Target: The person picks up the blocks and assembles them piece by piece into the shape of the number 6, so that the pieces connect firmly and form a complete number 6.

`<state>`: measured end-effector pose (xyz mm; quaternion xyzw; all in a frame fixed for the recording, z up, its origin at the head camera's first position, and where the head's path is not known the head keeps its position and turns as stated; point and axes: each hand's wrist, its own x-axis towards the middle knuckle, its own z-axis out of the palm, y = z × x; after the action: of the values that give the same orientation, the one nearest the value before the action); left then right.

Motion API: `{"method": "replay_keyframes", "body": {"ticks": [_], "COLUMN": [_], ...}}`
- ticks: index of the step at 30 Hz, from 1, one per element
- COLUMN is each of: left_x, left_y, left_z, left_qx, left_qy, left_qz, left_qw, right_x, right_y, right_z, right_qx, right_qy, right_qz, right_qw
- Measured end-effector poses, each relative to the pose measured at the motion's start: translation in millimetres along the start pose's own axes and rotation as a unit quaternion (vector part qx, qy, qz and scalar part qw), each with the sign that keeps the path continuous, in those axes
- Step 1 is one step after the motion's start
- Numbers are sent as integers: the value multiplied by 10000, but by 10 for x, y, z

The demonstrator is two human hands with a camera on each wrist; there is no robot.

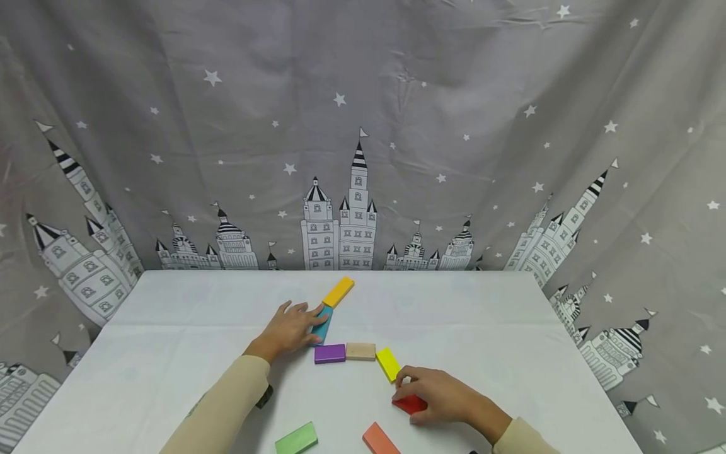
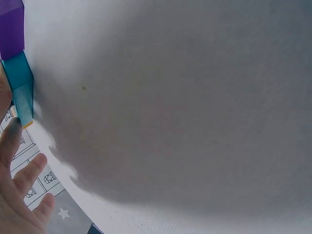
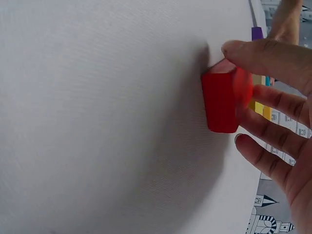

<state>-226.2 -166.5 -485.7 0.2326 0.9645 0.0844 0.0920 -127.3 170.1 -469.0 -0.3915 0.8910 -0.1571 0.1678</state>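
In the head view my left hand [image 1: 288, 329] reaches to a blue block [image 1: 322, 325], with thumb and forefinger pinching it at its ends; the other fingers spread loosely. That blue block [image 2: 22, 92] also shows at the left wrist view's edge. My right hand [image 1: 439, 396] grips a red block [image 1: 409, 404] between thumb and fingers. The right wrist view shows this red block [image 3: 222, 102] close to the white tabletop. A bright yellow block [image 1: 388, 364] lies just beyond it. An orange-yellow block [image 1: 339, 292] meets the blue block's far end, and a purple block [image 1: 329, 354] lies by its near end.
A plain wood-coloured block [image 1: 360, 351] sits between the purple and bright yellow ones. Nearer the front lie a green block [image 1: 297, 438] and a coral block [image 1: 380, 438]. The white table [image 1: 482, 315] ends at a grey castle-print curtain [image 1: 431, 94].
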Motion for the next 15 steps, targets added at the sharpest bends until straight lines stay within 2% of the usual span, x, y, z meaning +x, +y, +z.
{"method": "replay_keyframes", "body": {"ticks": [7, 15], "left_x": [1, 12], "left_y": [-4, -17], "left_z": [7, 27], "left_qx": [18, -19], "left_qy": [9, 18], "left_qz": [7, -2], "left_qw": [10000, 10000], "right_x": [6, 47], "right_y": [-14, -81], "right_z": [28, 31], "right_qx": [-123, -325], "right_qy": [91, 160], "right_qz": [-117, -494], "right_qw": [9998, 9981]}}
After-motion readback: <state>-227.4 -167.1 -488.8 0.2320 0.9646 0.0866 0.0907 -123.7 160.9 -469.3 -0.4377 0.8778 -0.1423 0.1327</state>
